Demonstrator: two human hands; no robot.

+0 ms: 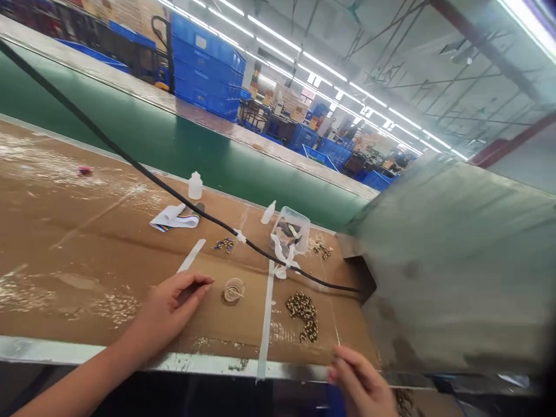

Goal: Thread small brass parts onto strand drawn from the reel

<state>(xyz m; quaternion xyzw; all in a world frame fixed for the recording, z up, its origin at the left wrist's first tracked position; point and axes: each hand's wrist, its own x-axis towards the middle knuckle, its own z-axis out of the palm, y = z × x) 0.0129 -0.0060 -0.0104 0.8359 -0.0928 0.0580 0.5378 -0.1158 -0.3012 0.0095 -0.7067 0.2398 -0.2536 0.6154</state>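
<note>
My left hand (170, 307) rests on the brown cardboard bench top (87, 255), fingers curled and pinched together over a small dark item I cannot name. Just to its right lies a small clear round lid (233, 289). My right hand (360, 385) hovers at the bench's front edge, blurred, its fingers drawn together on something thin. A pile of small brass-coloured parts (304, 314) lies between the two hands, right of a white tape strip (266, 315).
A black cable (130, 162) crosses the bench diagonally. Behind it stand a white bottle (195, 186), a small dropper bottle (268, 212), a clear plastic box (291, 230), a flat ribbon cable (174, 218) and more loose parts (322, 249). A green conveyor belt (174, 139) runs behind; a grey bin (456, 260) is at right.
</note>
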